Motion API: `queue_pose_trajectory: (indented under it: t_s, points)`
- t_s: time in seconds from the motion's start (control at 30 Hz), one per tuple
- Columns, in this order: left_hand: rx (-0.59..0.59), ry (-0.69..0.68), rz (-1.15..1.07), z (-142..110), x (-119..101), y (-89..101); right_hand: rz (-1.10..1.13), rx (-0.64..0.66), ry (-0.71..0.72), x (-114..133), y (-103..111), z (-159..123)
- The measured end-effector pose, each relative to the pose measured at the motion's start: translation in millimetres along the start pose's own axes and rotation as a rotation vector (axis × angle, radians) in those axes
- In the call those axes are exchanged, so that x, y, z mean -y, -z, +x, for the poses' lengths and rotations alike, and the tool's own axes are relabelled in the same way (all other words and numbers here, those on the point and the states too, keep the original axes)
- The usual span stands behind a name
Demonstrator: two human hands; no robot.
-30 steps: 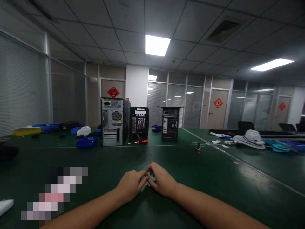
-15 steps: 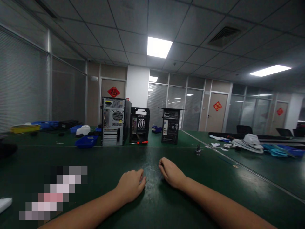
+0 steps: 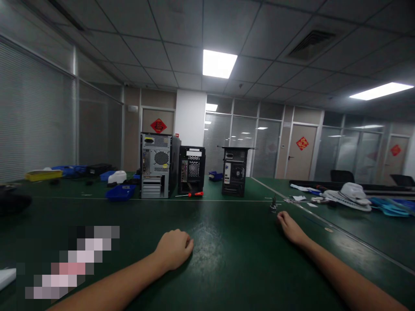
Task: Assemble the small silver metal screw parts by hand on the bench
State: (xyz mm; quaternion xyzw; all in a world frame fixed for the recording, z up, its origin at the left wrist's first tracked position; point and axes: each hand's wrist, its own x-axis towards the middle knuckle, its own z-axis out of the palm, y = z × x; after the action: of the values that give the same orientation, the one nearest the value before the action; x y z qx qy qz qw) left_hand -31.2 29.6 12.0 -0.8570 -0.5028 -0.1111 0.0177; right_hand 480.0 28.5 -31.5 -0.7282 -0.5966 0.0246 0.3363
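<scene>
Small metal fitting (image 3: 273, 207), right of centre: stands upright, probably rigid, slick, light; best pinched at its slim upper part. Right hand (image 3: 291, 228) just beside it, left hand (image 3: 174, 249) lower centre-left: fingers curled, contents cannot be told.

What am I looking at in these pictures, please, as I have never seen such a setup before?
There is no machine at work here: these are a person's two bare hands, and every picture comes from one camera worn on their head, looking forward and down.

On the dark green tabletop stand a tall grey-and-black metal computer tower, a smaller black computer case and another black case with a flat top. A red-and-black-handled screwdriver and a shallow blue plastic tray lie nearby.

The left hand is loosely curled; its palm is hidden, so I cannot tell whether it holds anything. The right hand is close to a small, dark metallic part, with no grip on it visible.
</scene>
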Motion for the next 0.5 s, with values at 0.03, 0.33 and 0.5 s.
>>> queue_pose_trajectory:
  t_s: [0.03,0.33,0.5]
  points:
    - [0.001,-0.011,0.0,0,0,-0.4,0.042,0.007,-0.015,-3,-1,2]
    - [0.016,-0.054,0.005,-3,-1,4.0,0.159,-0.289,-0.072,3,18,4]
    - [0.002,-0.066,0.017,-2,-1,3.3,0.156,-0.352,-0.073,-1,35,2]
